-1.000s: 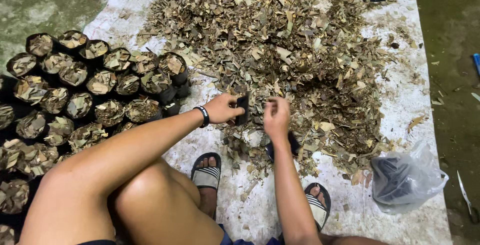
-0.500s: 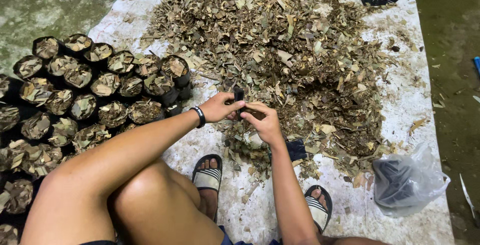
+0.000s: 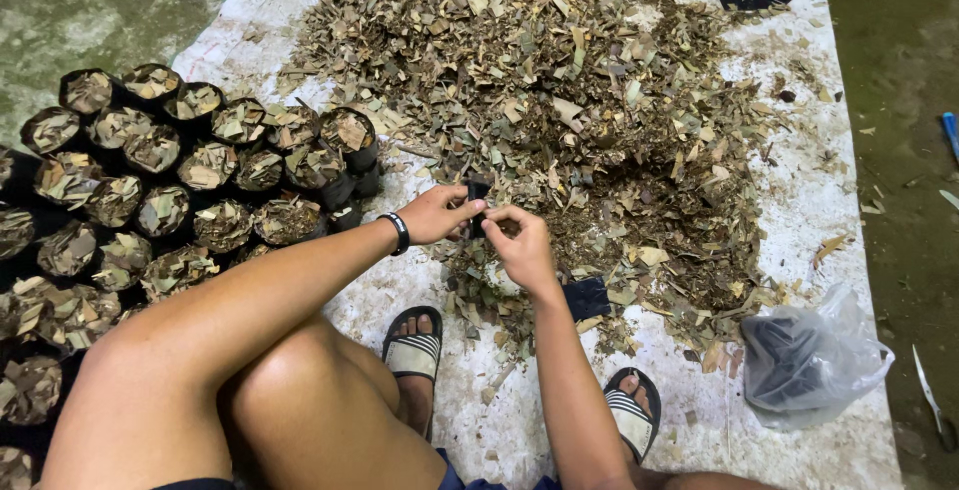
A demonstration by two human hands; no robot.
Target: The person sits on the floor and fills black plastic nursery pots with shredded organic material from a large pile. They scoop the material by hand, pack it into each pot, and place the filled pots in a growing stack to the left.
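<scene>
Hands together over the near edge of the leaf pile (image 3: 559, 120): left hand (image 3: 437, 214) and right hand (image 3: 519, 245) both pinching a small black bag (image 3: 478, 193) between the fingertips, held just above the dry leaves. Spread on a white sheet (image 3: 839, 200). Filled black bags (image 3: 200, 180) packed in rows to the left. Clear plastic bag (image 3: 814, 355) lower right, beside a sandalled foot (image 3: 631, 412).
</scene>
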